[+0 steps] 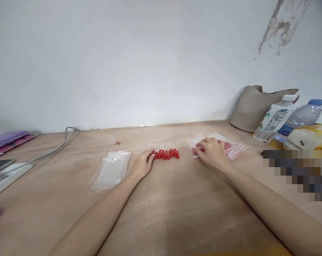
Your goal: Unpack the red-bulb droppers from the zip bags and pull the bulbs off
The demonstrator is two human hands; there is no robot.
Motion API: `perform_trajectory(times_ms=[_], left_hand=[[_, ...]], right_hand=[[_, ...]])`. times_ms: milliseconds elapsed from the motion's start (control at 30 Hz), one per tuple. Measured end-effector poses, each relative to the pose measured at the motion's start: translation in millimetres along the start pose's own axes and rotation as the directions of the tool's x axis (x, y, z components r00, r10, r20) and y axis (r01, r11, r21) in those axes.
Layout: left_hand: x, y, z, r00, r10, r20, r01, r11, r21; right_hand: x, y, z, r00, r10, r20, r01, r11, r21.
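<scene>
A bundle of thin pale sticks with red tips [166,154] lies side by side on the wooden table, red ends toward me. At its left end, my left hand [143,163] is closed with its fingertips on a red-tipped stick. Left of that hand is a stack of clear zip bags [114,169], fanned slightly and lying flat. To the right, my right hand [212,150] rests palm down with fingers apart on clear zip bags [237,151] that have red things inside. The hand hides part of these bags.
On the right stand a grey-brown container [247,108], a clear bottle with a white cap [275,117] and a blue-capped bottle [303,115]. At left lie a grey cable [53,151], a phone [1,165], a white box [14,176] and purple packs [9,139]. A white wall rises behind.
</scene>
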State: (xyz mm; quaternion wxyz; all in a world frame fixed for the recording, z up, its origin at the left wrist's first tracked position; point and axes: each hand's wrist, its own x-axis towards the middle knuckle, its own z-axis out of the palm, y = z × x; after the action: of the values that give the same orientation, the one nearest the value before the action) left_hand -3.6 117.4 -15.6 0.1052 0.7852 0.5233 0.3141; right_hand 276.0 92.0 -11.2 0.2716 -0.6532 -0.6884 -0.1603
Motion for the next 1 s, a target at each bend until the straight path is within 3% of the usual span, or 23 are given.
perform_trajectory(times_ms=[233,433,633,767,867,1000], left_hand=[[2.6,-5.2,2.3,0.994,-0.078,-0.081,0.079,0.997,0.010],[-1.1,-5.9,-0.5,0.996,-0.069,-0.050,0.069,0.998,-0.005],[-2.6,-18.0,-1.2,1.000,-0.028,0.012,0.028,0.998,-0.055],[-0.6,-21.5,1.0,0.999,-0.037,0.007,0.037,0.997,-0.069],[-1.3,-20.3,1.4,0.999,-0.040,-0.005,0.040,0.998,-0.056],[-3.7,-19.7,2.1,0.999,-0.032,-0.021,0.031,0.999,-0.039]], right_hand=[[-5.7,6.8,0.1,0.991,-0.025,0.132,0.029,0.999,-0.028],[-2.5,14.0,-8.3,0.946,-0.101,0.308,0.100,0.995,0.019],[2.0,12.0,-12.1,0.941,-0.099,0.324,0.087,0.995,0.051],[1.1,4.3,-8.3,0.975,-0.027,0.219,0.027,1.000,0.005],[1.5,2.6,-5.5,1.000,-0.009,0.023,0.009,1.000,0.004],[5.7,3.7,-14.0,0.960,0.148,-0.237,-0.128,0.987,0.099]])
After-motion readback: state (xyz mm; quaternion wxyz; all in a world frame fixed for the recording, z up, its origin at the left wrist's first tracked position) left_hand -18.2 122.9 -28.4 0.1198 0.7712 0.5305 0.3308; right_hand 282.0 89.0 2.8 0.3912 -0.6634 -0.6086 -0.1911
